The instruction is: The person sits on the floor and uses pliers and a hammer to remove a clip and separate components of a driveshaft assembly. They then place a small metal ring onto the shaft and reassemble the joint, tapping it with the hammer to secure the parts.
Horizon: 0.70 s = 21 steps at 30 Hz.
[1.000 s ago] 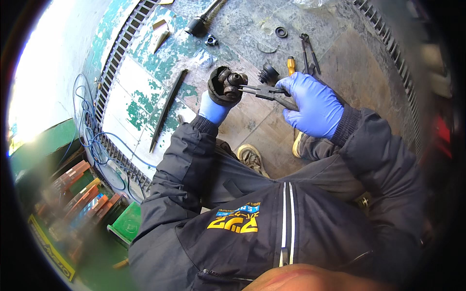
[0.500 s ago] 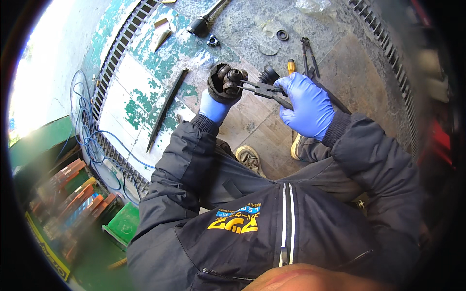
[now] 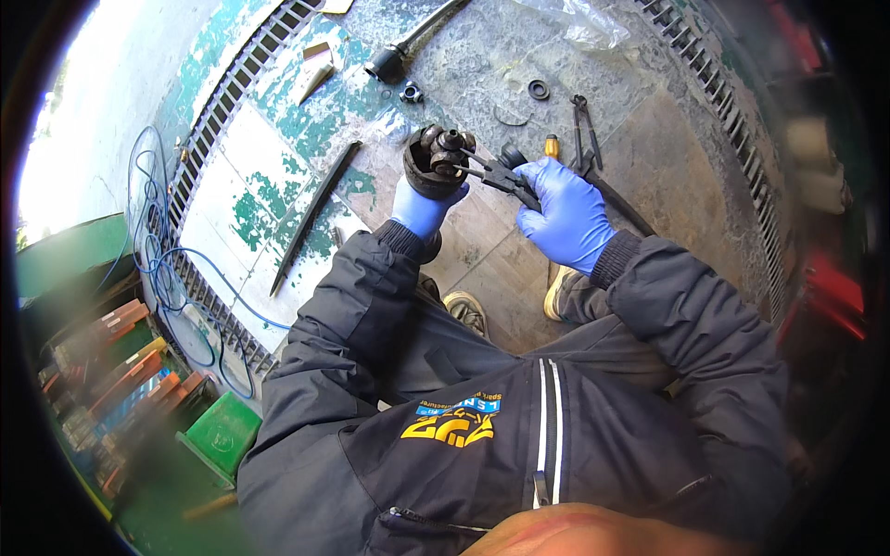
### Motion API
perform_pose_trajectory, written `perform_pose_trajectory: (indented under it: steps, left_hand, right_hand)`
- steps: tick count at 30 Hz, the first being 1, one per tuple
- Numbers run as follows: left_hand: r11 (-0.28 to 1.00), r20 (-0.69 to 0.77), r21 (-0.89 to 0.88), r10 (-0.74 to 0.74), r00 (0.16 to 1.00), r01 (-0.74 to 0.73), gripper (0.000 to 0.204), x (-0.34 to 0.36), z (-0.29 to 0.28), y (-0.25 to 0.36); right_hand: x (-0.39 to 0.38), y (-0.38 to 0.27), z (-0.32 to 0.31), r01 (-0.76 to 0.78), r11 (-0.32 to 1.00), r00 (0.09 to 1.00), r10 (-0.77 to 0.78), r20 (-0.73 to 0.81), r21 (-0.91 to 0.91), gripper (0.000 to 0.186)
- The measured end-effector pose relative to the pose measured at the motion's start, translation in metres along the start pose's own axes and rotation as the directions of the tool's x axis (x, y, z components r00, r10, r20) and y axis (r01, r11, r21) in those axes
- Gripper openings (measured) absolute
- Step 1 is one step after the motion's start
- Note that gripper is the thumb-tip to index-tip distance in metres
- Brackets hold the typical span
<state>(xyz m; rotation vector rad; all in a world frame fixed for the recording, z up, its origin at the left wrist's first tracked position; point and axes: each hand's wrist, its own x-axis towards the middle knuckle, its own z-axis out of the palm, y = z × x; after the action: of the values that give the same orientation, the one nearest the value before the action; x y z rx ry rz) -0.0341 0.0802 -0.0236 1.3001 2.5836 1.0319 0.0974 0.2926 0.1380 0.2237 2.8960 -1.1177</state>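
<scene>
Worn white and green paint covers the left part of the floor [image 3: 227,167], with a slotted grating [image 3: 234,95] along its left edge. Blue cable [image 3: 156,269] lies tangled by that edge; rightward rests a long dark bar [image 3: 315,219]. Next, the gloved left hand [image 3: 419,210] wraps around a dark cup-shaped joint [image 3: 430,182], raised above mid-floor. Pliers [image 3: 500,177] reach its rollers; whether they touch, I cannot tell. Clamped on their handles is the gloved right hand [image 3: 565,215]. Farther toward the floor's right edge lie dark pincers [image 3: 593,146].
</scene>
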Motion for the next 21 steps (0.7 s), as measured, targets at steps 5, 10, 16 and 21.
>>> perform_pose_trajectory:
  steps: [5, 10, 16, 21]
  left_hand:
    - [0.997, -0.092, -0.002, 0.080, 0.993, -0.080, 0.072, 0.008, -0.007, 0.006]
    - [0.975, -0.124, 0.083, 0.215, 0.969, -0.206, 0.069, 0.014, -0.013, 0.012]
    - [0.972, -0.125, 0.130, 0.212, 0.969, -0.196, 0.062, 0.016, -0.008, 0.013]
    - [0.994, -0.100, -0.019, 0.106, 0.989, -0.109, 0.058, 0.008, 0.000, 0.012]
  right_hand:
    - [0.017, 0.003, -0.022, 0.131, 0.985, 0.990, -0.123, 0.072, -0.114, 0.036]
    - [0.027, 0.004, -0.036, 0.187, 0.958, 0.976, -0.156, 0.152, -0.219, 0.047]
    - [0.024, 0.003, -0.034, 0.174, 0.951, 0.980, -0.141, 0.143, -0.255, 0.046]
    - [0.018, -0.006, -0.022, 0.063, 0.991, 0.994, -0.052, 0.091, -0.119, 0.037]
